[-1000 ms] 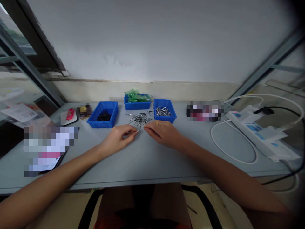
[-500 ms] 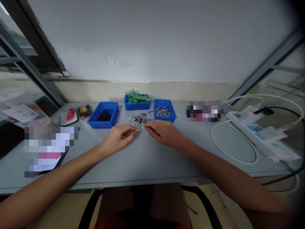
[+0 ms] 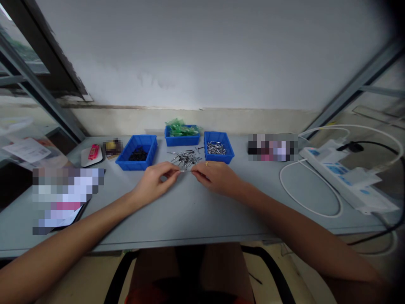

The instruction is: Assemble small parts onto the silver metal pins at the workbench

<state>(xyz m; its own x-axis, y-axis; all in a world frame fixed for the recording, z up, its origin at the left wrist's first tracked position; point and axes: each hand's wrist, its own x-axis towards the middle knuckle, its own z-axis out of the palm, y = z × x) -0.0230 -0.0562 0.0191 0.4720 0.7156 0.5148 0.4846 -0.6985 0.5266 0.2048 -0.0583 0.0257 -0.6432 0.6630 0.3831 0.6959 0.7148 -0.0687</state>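
Note:
My left hand point(image 3: 160, 179) and my right hand point(image 3: 217, 177) meet over the middle of the desk, fingertips pinched. Between them runs a thin silver metal rod point(image 3: 186, 171), one end in each pinch; its ends are hidden by the fingers. Just beyond lies a loose pile of silver and black metal pieces point(image 3: 186, 158). Behind my right hand stands a blue bin point(image 3: 223, 159) of silver rods. To the left, another blue bin point(image 3: 131, 166) holds small black parts. At the back, a third blue bin point(image 3: 182, 141) contains green plastic packets point(image 3: 177, 127).
A white power strip point(image 3: 348, 181) with plugs and looping white cable point(image 3: 283, 185) takes up the desk's right side. On the left are a pink object point(image 3: 94, 152) on a white pad and a clear plastic container point(image 3: 31, 145). A wall rises behind the bins.
My right hand has turned slightly, its ring showing less. The rod between the fingertips now lies more level. The bins and the pile have stayed in place.

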